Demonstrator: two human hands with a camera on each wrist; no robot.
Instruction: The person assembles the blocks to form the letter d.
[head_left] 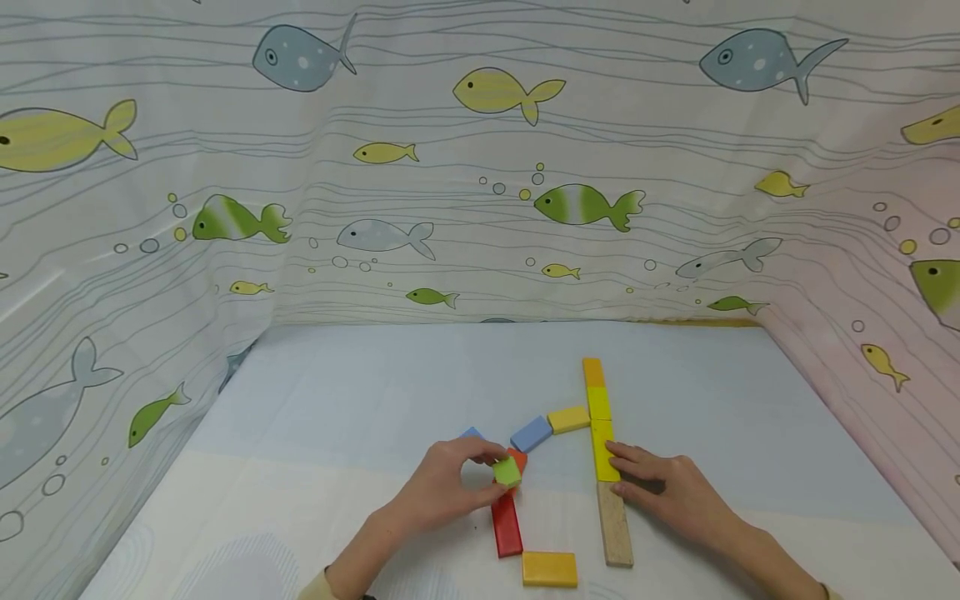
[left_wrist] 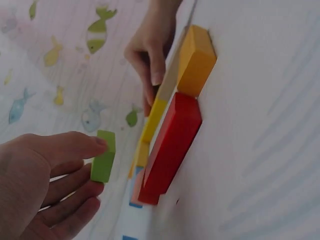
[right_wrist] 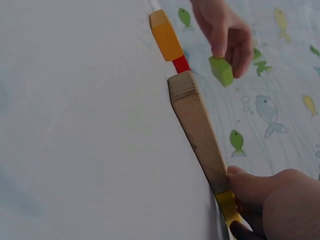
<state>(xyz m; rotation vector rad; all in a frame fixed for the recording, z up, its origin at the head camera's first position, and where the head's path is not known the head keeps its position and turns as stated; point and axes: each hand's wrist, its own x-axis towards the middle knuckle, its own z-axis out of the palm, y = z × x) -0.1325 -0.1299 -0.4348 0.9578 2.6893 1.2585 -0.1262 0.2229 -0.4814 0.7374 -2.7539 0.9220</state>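
Note:
My left hand point(head_left: 448, 482) pinches a small lime-green block point(head_left: 507, 472) between thumb and fingers. In the left wrist view the green block point(left_wrist: 103, 156) is held up off the table. Under it in the head view lie a red block point(head_left: 507, 527) and, partly hidden, an orange-red block point(head_left: 518, 458). My right hand point(head_left: 675, 493) touches the right side of a straight row, its fingers at a yellow block point(head_left: 603, 454). The right thumb rests near the joint with a plain wooden block point(head_left: 616, 525); the right wrist view shows that thumb against the row's side.
The row runs on through another yellow block point(head_left: 599, 402) to an orange block point(head_left: 593, 372). A pale yellow block point(head_left: 568, 419) and a blue block point(head_left: 532, 434) slant leftward from it. An amber block point(head_left: 550, 569) lies in front, and another blue block point(head_left: 471, 432) shows behind my left hand.

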